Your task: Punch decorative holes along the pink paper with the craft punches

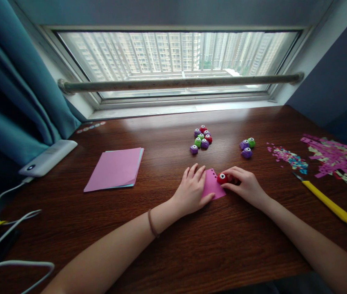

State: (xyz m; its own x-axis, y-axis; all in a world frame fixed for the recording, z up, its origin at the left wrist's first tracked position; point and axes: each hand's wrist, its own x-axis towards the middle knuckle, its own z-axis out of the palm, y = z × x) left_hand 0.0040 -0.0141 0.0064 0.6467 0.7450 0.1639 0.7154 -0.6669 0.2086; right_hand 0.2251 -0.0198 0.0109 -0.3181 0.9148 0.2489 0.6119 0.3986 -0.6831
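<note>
My left hand (pixel 192 188) lies flat with fingers spread on a small pink paper sheet (pixel 212 185) on the wooden desk (pixel 173 245), pinning it down. My right hand (pixel 243 184) grips a small red paper punch (pixel 221 178) set on the sheet's right edge. A row of small holes runs along the sheet's top edge. A hair band circles my left wrist.
A stack of pink and blue paper (pixel 115 169) lies to the left. Several small coloured punches (pixel 202 139) sit behind, three more (pixel 247 148) to the right. Paper scraps (pixel 332 157) and a yellow knife (pixel 329 203) lie at right. A white power bank (pixel 48 157) with cables sits far left.
</note>
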